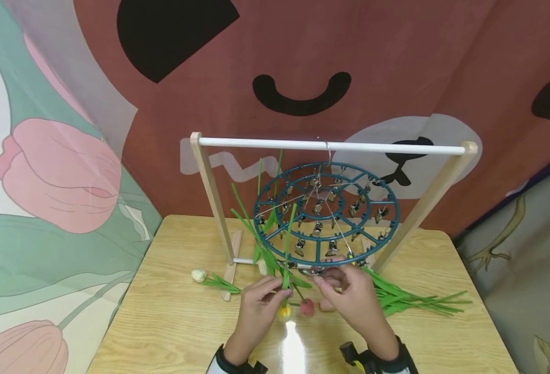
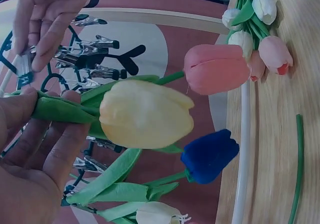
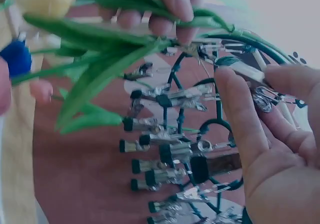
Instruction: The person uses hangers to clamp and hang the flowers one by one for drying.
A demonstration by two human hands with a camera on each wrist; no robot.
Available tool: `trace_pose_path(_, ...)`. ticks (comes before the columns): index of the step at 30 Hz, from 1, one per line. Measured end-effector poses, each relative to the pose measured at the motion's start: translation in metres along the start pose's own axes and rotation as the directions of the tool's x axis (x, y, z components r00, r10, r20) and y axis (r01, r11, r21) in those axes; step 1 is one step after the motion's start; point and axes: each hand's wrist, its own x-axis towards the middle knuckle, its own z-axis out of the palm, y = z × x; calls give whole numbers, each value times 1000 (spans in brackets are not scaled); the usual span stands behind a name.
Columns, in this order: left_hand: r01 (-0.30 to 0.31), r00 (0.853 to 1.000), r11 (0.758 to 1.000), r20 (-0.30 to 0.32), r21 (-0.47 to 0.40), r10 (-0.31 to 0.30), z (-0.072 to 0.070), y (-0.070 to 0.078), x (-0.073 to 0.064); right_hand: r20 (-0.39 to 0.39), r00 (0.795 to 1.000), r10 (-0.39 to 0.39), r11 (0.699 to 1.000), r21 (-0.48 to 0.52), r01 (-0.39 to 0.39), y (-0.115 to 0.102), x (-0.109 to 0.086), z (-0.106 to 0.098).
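My left hand (image 1: 258, 306) pinches the green stem and leaves of a yellow tulip (image 2: 145, 115), whose bloom points down toward the table. Above it, a round dark-green clip hanger (image 1: 318, 249) hangs with many metal clips. At the hanger's near edge my right hand (image 1: 356, 298) pinches a metal clip (image 3: 247, 73) between thumb and fingers. The left fingers are close beside this clip; whether the stem sits in its jaws I cannot tell. A pink tulip (image 2: 217, 69), a blue tulip (image 2: 210, 156) and a white tulip (image 2: 155, 214) show beyond the yellow one, bloom down.
A wooden stand (image 1: 214, 192) with a white top bar (image 1: 265, 143) carries the hanger. Green-stemmed tulips (image 1: 405, 298) lie at the right of the table (image 1: 162, 322). To the left lies a white tulip (image 1: 198, 276). A printed cloth (image 1: 396, 62) covers the wall behind.
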Motion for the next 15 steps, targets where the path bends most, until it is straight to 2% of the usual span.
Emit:
trace_pose_path(2,3,1000,1000,-1,6,-3,1,-1,1,-17,1000,13,996,87,-12,0,0,2)
trace_pose_path(4,3,1000,1000,-2,4,-3,2,-2,2,-45,999,-14,988,151,21,1,0,6)
trace_pose_path(9,43,999,999,-3,-2,-43,6,-3,3,-101,992,-79,973,207,99,2,0,13)
trace_pose_path(15,0,1000,1000,-2,-8,0,8,-6,3,-161,983,-91,961,244,129,0,1,19)
